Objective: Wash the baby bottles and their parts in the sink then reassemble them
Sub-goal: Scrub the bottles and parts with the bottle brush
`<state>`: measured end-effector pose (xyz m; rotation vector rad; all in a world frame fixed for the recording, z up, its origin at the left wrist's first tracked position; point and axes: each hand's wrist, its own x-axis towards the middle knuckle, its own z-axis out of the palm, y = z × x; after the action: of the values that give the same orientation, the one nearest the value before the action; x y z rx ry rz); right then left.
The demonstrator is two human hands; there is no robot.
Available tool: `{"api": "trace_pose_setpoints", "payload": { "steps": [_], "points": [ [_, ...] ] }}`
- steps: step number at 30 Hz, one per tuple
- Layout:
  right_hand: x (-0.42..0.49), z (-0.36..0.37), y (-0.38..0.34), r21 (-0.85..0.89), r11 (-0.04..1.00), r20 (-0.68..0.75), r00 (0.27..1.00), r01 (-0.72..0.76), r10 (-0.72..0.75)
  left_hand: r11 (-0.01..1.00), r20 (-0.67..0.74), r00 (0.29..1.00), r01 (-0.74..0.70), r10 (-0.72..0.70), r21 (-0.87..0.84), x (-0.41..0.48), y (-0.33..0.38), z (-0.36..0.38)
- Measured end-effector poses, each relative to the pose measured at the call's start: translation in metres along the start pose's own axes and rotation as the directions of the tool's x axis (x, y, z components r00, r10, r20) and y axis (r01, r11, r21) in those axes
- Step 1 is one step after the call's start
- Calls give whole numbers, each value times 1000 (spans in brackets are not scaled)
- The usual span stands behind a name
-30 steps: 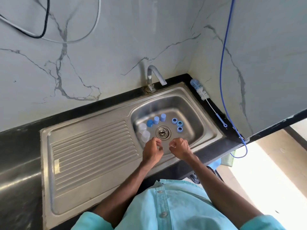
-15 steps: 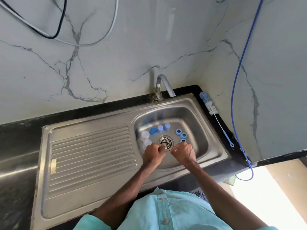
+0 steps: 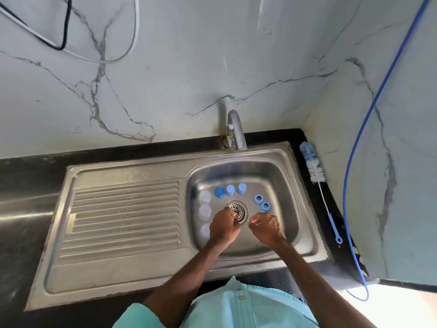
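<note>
— Where are the person's hands?

— Both are low in the basin of the sink (image 3: 290, 176), side by side but apart. The left hand (image 3: 224, 227) has its knuckles over the near edge of the drain (image 3: 237, 207). The right hand (image 3: 266, 229) is just to the right of it.

— Is the person holding anything?

— The fingers of both hands are curled in. A small pale glint shows at the right fingertips, but it cannot be told whether either hand grips something.

— And the bottle parts?

— All are on the basin floor. Three clear bottles (image 3: 204, 211) line the left side, the nearest partly hidden by the left hand. Three blue caps (image 3: 230, 190) stand in a row behind the drain. Blue rings (image 3: 259, 198) lie to the right of the drain, just beyond the right hand; two show fully.

— What is around the sink?

— A ribbed drainboard (image 3: 125, 214) is to the left and the faucet (image 3: 235, 129) is at the back. A bottle brush (image 3: 312, 166) lies on the black counter (image 3: 28, 176) at the right. A blue hose (image 3: 354, 162) hangs down the marble wall (image 3: 189, 67).
</note>
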<state>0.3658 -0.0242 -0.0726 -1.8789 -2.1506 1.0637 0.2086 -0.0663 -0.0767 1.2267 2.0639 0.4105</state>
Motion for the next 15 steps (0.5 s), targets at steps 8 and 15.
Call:
{"api": "trace_pose_setpoints", "payload": {
  "steps": [8,15],
  "points": [
    [38,-14,0,15,997,54,995,79,-80,908,-81,997,41,-8,416,91,4,-9],
    [47,-15,-3,77,991,56,992,111,-115,767,15,999,-34,31,640,165,-11,2]
  ]
}}
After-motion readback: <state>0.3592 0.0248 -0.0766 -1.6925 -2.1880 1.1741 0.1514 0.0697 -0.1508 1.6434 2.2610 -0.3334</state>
